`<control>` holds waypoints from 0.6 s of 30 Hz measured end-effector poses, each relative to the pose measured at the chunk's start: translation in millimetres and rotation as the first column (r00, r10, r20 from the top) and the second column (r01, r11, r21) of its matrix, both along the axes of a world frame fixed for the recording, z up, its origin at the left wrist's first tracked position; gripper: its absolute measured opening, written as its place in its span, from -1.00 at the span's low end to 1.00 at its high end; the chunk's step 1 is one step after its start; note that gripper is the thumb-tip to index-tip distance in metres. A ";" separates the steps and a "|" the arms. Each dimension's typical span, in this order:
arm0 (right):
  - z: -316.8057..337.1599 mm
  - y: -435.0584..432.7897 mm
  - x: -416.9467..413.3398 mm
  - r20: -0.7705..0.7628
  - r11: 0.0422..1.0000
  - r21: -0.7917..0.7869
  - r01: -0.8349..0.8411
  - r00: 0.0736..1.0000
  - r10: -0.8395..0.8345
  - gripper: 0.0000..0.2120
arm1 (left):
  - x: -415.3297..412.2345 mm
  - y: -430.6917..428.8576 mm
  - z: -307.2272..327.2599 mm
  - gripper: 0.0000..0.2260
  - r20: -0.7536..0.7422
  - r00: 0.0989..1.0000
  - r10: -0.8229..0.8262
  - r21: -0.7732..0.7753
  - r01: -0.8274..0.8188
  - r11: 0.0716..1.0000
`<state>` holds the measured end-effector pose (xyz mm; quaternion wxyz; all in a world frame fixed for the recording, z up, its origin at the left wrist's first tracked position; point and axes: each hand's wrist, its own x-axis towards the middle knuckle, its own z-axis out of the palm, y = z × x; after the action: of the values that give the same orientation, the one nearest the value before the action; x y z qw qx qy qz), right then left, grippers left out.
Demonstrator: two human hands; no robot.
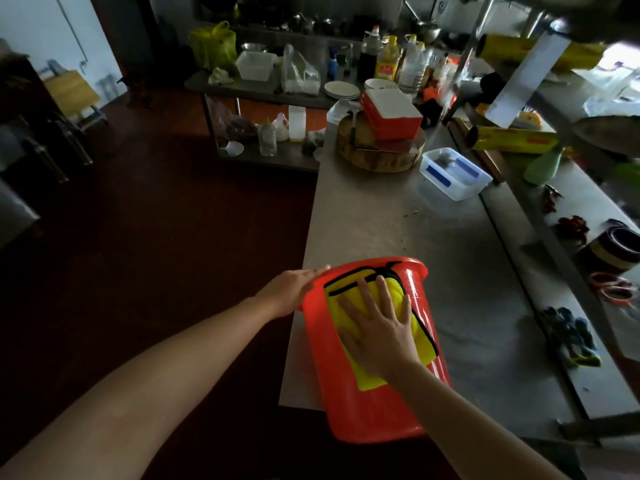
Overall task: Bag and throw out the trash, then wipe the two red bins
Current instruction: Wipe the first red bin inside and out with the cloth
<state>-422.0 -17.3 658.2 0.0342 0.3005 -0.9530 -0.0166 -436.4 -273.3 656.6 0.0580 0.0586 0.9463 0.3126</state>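
The middle of the yellow cloth (369,382) is covered by the right hand (379,336). The inside of the red bin (363,417) is hidden. Both forearms are cut off by the lower edge. The upper right is blurred, and the labels on the bottles (388,58) cannot be read.

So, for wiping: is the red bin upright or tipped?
Tipped: the red plastic bin lies on its side on the steel counter.

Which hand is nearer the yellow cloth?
Right. The right hand lies flat on the yellow cloth, pressing it to the red bin; the left hand rests on the bin's rim, off the cloth.
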 end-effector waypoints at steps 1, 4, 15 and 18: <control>-0.4 -3.1 1.4 0.000 1.000 -0.002 -0.003 1.000 0.003 -0.40 | -1.1 0.5 -2.0 -0.54 -0.010 1.000 0.016 0.003 -0.016 1.000; -3.8 -16.2 6.5 0.007 0.999 0.019 0.029 1.000 -0.029 -0.30 | -4.8 3.1 -0.1 -0.49 -0.005 1.000 0.009 0.009 -0.009 1.000; -14.0 -30.2 11.1 -0.089 0.999 0.033 -0.006 0.996 0.009 -0.34 | 7.4 -7.7 -5.5 -0.62 0.009 1.000 0.004 0.057 -0.005 0.998; -10.9 -17.5 2.7 -0.067 0.999 -0.029 0.042 0.997 -0.044 -0.33 | 6.7 -3.5 -8.5 -0.69 -0.085 0.996 -0.003 0.028 0.006 1.000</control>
<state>-419.3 -34.8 647.3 0.0704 0.2789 -0.9576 -0.0144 -429.7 -276.9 648.1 0.0176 0.0749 0.9432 0.3232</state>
